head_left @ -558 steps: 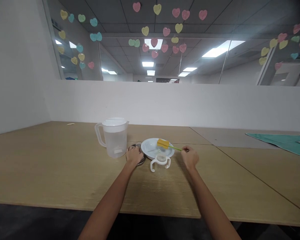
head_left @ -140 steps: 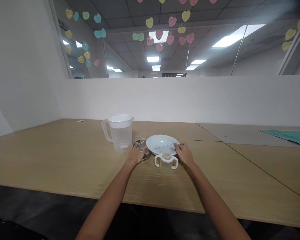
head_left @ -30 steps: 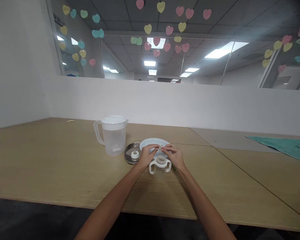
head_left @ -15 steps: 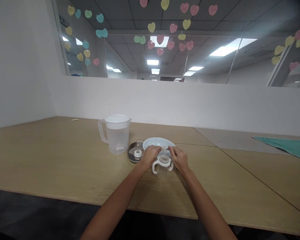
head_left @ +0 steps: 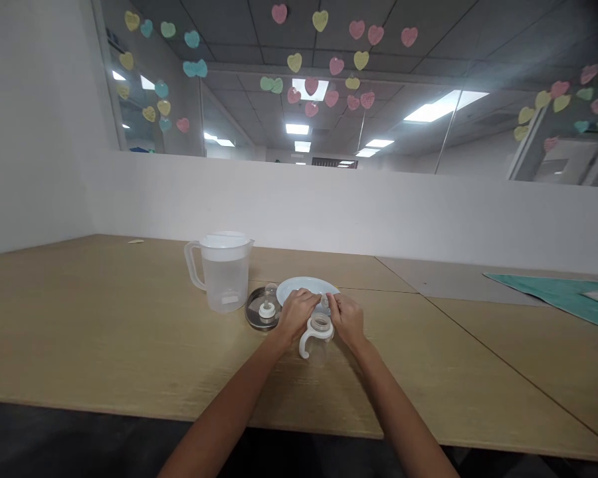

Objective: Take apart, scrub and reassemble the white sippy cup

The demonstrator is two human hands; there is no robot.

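Over the near rim of a pale blue plate (head_left: 299, 283), my hands meet at the fingertips. Between them is a small clear piece (head_left: 324, 301), too small to name surely. My left hand (head_left: 298, 313) pinches its left side. On its right side, the fingers of my right hand (head_left: 347, 320) are closed. Just below stands a clear baby bottle (head_left: 319, 345), open at the top, with a white handle ring around its neck; the right handle is hidden by my right hand. Left of my hands, a bottle nipple with white collar (head_left: 267, 309) sits in a round metal dish (head_left: 252, 317).
A translucent lidded pitcher (head_left: 225, 282) stands left of the dish. The wooden table (head_left: 129, 332) runs to a white wall with a window above. A green cloth or mat (head_left: 538, 292) lies at the far right, and a small pale scrap (head_left: 135, 241) at the back left.
The view has shifted slightly to the right. My fingers have closed in around the clear piece, so less of it shows. My right hand now covers the bottle's right handle.
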